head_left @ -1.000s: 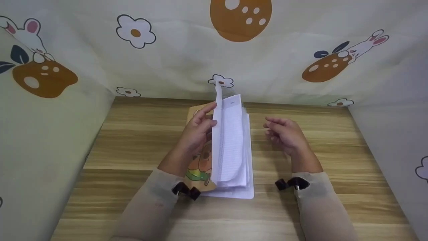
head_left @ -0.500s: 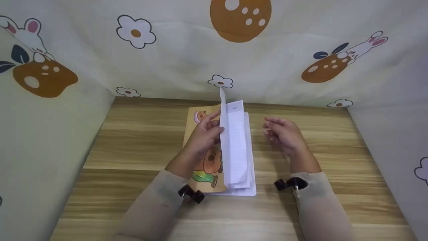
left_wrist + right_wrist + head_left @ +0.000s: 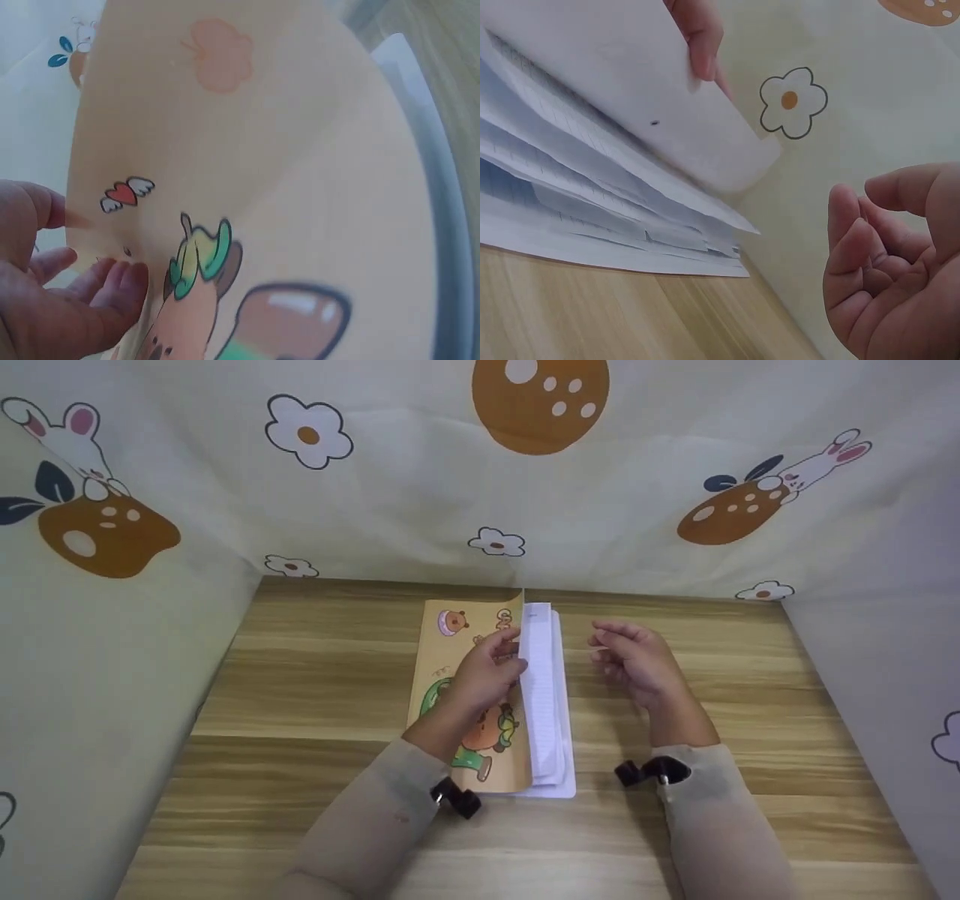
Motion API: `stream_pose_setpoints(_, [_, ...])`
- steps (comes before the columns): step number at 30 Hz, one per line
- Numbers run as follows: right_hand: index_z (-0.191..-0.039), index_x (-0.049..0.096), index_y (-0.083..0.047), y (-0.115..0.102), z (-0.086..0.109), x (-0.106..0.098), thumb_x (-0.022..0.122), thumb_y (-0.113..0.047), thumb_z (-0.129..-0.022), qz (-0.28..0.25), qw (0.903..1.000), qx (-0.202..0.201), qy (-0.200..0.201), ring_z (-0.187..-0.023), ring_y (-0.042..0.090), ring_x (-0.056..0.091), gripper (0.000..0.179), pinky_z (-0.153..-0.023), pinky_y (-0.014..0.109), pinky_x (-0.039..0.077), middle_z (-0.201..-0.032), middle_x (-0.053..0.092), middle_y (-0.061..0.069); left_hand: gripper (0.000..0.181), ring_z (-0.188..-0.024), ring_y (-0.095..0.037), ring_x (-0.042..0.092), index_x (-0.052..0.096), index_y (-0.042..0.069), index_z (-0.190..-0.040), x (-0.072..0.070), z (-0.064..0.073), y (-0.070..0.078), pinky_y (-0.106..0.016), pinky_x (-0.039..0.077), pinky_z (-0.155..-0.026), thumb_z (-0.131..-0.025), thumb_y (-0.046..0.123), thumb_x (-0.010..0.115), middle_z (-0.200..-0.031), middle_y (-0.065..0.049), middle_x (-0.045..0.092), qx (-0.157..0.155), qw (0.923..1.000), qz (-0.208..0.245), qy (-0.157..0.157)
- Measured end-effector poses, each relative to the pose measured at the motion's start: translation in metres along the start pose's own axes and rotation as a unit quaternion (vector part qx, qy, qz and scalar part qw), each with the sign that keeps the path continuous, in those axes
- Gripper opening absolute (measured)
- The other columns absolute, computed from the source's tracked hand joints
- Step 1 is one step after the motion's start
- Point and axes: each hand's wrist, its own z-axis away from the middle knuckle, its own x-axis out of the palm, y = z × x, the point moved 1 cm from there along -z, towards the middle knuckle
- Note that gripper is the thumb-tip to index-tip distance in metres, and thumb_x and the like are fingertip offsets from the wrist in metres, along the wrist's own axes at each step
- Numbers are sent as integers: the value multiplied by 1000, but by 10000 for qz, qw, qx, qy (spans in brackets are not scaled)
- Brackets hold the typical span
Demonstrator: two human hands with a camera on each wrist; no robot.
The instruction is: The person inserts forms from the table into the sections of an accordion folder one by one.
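Observation:
A notebook with a tan, cartoon-printed cover (image 3: pixel 461 649) lies on the table in the head view. Its lined white pages (image 3: pixel 540 697) show at the right, beneath the partly raised cover. My left hand (image 3: pixel 484 679) pinches the cover's free edge. In the right wrist view, the left thumb (image 3: pixel 703 56) lies against the cover's white inner side, over fanned pages (image 3: pixel 592 165). Beside the cover's left edge in the left wrist view are the left hand's fingers (image 3: pixel 120 289). My right hand (image 3: pixel 634 660) hovers right of the notebook, loosely curled and holding nothing.
The notebook sits on a wood-grain table (image 3: pixel 300 682). Behind it rises a pale cloth wall (image 3: pixel 397 495) printed with flowers, rabbits and orange fruit. Similar panels stand at the left and right. Each sleeve carries a small black wrist mount (image 3: pixel 456 799).
My left hand has moved right with the cover, lowering it from nearly upright over the pages. More of the printed front now shows. The right hand has stayed in place.

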Motion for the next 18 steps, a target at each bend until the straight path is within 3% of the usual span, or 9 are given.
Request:
stream_pose_setpoints(9, [-113,77,-21,0,0,0,67,-16,-105,-39,9999,-100,-121,-76,8,74,14,-62,19,56,-96,77,-4,57,-141,-29,60,53,26,-157,15,-1,4,-47,53,-116,-102,29,66,-152,-6,63,-216,9962,-842,115])
stream_pose_setpoints(18, [-113,78,-22,0,0,1,66,-17,-106,-11,9999,-81,-121,-77,8,74,14,-62,20,55,-96,78,-5,59,-146,-31,57,52,29,-158,17,-3,7,-48,53,-116,-101,33,69,-156,-5,60,-541,9911,-1211,61])
